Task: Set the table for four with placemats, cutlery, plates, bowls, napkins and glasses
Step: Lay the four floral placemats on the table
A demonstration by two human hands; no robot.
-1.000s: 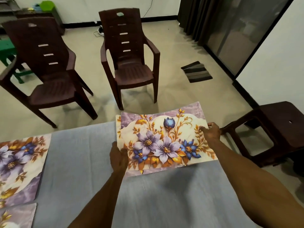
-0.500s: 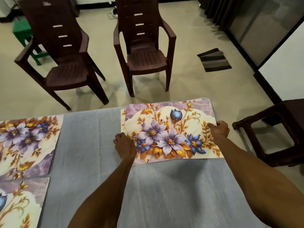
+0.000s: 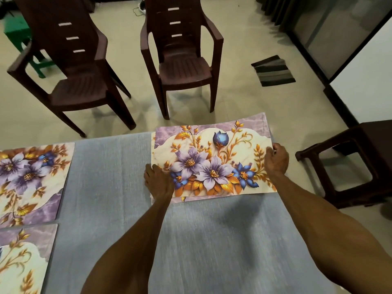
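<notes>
Head view: we pinch a floral placemat (image 3: 212, 158), left hand (image 3: 159, 183) and right hand (image 3: 276, 159) at opposite short edges; thin, light, floppy, so edge grips suit it.

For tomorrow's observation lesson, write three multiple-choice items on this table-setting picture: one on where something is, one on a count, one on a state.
1. Where is the placemat that the hands hold?
A. at the table's far right corner
B. on a chair seat
C. on the floor

2. How many floral placemats lie at the table's left side?
A. none
B. two
C. five

3. How do the hands meet the held placemat?
A. both grip its side edges
B. only the left touches it
C. neither touches it

Answers: 1 A, the held placemat lies on the grey tablecloth at that corner. 2 B, far left placemat and near left placemat. 3 A, left hand and right hand clasp opposite edges.
</notes>
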